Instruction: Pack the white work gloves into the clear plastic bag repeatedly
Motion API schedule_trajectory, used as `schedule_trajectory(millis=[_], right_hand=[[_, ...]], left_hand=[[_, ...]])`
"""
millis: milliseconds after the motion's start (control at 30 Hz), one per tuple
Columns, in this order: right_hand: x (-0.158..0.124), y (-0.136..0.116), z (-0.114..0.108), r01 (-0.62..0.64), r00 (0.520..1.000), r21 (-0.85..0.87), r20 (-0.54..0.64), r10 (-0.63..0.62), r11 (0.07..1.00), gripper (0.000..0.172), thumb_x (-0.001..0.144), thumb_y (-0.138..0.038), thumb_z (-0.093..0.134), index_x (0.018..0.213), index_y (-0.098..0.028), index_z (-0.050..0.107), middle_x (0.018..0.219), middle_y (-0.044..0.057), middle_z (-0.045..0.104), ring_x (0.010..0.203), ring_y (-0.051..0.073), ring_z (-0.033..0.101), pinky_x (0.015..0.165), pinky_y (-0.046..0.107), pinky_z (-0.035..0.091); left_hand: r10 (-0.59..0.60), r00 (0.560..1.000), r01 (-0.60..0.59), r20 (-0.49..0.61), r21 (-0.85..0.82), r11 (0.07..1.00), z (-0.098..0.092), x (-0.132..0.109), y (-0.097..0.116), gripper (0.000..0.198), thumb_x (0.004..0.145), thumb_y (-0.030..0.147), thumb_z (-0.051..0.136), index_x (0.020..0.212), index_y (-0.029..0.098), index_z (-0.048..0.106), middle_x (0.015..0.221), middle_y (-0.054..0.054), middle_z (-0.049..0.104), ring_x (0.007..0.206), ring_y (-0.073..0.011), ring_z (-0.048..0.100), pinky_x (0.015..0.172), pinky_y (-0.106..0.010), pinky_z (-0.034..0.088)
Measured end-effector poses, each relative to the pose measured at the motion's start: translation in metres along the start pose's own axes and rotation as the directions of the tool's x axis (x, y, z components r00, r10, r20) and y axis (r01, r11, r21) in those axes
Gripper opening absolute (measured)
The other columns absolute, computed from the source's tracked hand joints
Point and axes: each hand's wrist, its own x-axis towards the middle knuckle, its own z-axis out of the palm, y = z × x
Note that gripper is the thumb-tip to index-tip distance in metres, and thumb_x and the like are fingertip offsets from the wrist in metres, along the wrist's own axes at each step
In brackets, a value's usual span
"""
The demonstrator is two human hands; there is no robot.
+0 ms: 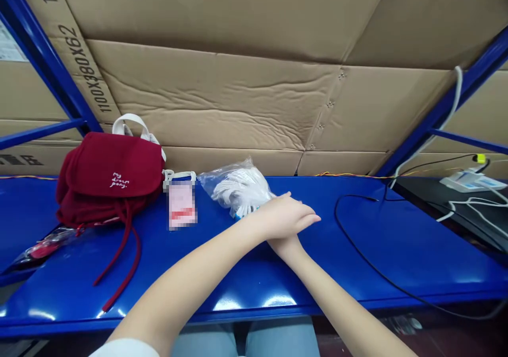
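My left hand (291,215) lies across the top of my right hand (283,245), its fingers stretched out toward the right. Most of my right hand is covered, and its fingers are hidden. The forearms cross over the blue shelf (254,277). Just behind my left wrist sits a clear plastic bag (242,185) with white strips or cords bundled inside. Whether my hidden fingers touch the bag cannot be seen.
A dark red backpack (115,166) stands on the left, beside a blurred pink card (181,203) on a white strap. A black cable (357,248) loops over the right side. Cardboard (218,92) lines the back, and blue posts (448,108) frame the shelf.
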Motion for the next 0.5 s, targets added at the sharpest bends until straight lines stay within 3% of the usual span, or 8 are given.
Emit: schedule_trajectory(millis=[67,133,167,200,267,367,433,500], right_hand=[[-0.015,0.001,-0.015,0.016,1.000,0.035,0.022,-0.017,0.999,0.042,0.083,-0.034,0.058,0.123,-0.024,0.051,0.120,0.011,0.058,0.109,0.027,0.057,0.086,0.040,0.053],[-0.034,0.010,-0.034,0.034,0.991,0.130,0.122,-0.051,0.991,0.048,0.080,-0.039,0.060,0.124,-0.023,0.050,0.116,0.009,0.061,0.105,0.026,0.060,0.082,0.039,0.054],[-0.041,0.018,-0.043,-0.021,0.993,0.120,0.120,0.007,0.993,0.036,0.083,-0.038,0.055,0.116,-0.024,0.056,0.107,0.008,0.065,0.095,0.024,0.064,0.078,0.036,0.055],[-0.047,0.026,-0.050,-0.124,0.991,0.092,0.069,0.117,0.988,0.027,0.085,-0.039,0.052,0.105,-0.023,0.061,0.094,0.008,0.067,0.083,0.022,0.066,0.070,0.034,0.055],[-0.050,0.041,-0.057,-0.269,0.963,0.031,-0.003,0.269,0.963,0.044,0.077,-0.047,0.060,0.110,-0.019,0.057,0.101,0.012,0.064,0.083,0.024,0.065,0.064,0.035,0.055],[-0.039,0.043,-0.049,-0.192,0.970,0.006,0.152,0.189,0.981,0.079,0.066,-0.054,0.069,0.130,-0.019,0.041,0.126,0.015,0.052,0.108,0.029,0.057,0.085,0.042,0.050],[-0.030,0.032,-0.037,-0.100,0.971,0.005,0.216,0.097,0.995,0.082,0.064,-0.053,0.071,0.131,-0.020,0.039,0.128,0.015,0.051,0.114,0.030,0.052,0.091,0.043,0.045],[-0.023,0.019,-0.026,-0.020,0.961,-0.028,0.275,0.027,0.999,0.061,0.069,-0.048,0.068,0.119,-0.018,0.049,0.111,0.012,0.060,0.103,0.028,0.057,0.088,0.042,0.043]], left_hand=[[-0.020,0.961,0.007,-0.277,-0.049,0.999,0.001,-0.029,-0.008,0.028,0.092,0.036,0.041,0.095,0.020,0.063,0.103,-0.005,0.067,0.103,-0.0196,0.058,0.094,-0.035,0.040],[-0.175,0.857,0.151,-0.485,-0.089,0.985,0.005,-0.064,-0.024,0.023,0.087,0.037,0.048,0.080,0.018,0.060,0.086,-0.006,0.065,0.089,-0.0204,0.058,0.084,-0.035,0.044],[-0.289,0.796,0.254,-0.532,-0.140,0.957,0.009,-0.082,-0.036,0.023,0.085,0.036,0.049,0.074,0.018,0.057,0.080,-0.006,0.062,0.084,-0.0205,0.057,0.080,-0.035,0.044],[-0.409,0.754,0.343,-0.514,-0.222,0.913,0.013,-0.097,-0.048,0.020,0.085,0.035,0.049,0.074,0.019,0.055,0.080,-0.005,0.060,0.082,-0.0200,0.057,0.078,-0.034,0.045],[-0.608,0.683,0.458,-0.405,-0.411,0.788,0.025,-0.122,-0.073,0.017,0.081,0.036,0.053,0.083,0.020,0.055,0.089,-0.005,0.059,0.086,-0.0201,0.057,0.077,-0.033,0.045],[-0.783,0.576,0.507,-0.236,-0.648,0.568,0.042,-0.138,-0.099,0.035,0.076,0.041,0.058,0.103,0.020,0.050,0.112,-0.007,0.056,0.101,-0.0224,0.056,0.083,-0.035,0.045],[-0.813,0.563,0.500,-0.149,-0.722,0.479,0.048,-0.139,-0.102,0.045,0.073,0.045,0.062,0.106,0.020,0.046,0.110,-0.008,0.057,0.100,-0.0226,0.057,0.081,-0.034,0.046],[-0.783,0.617,0.495,-0.079,-0.735,0.465,0.048,-0.137,-0.095,0.042,0.075,0.049,0.060,0.103,0.020,0.047,0.101,-0.005,0.061,0.094,-0.0211,0.059,0.080,-0.033,0.046]])
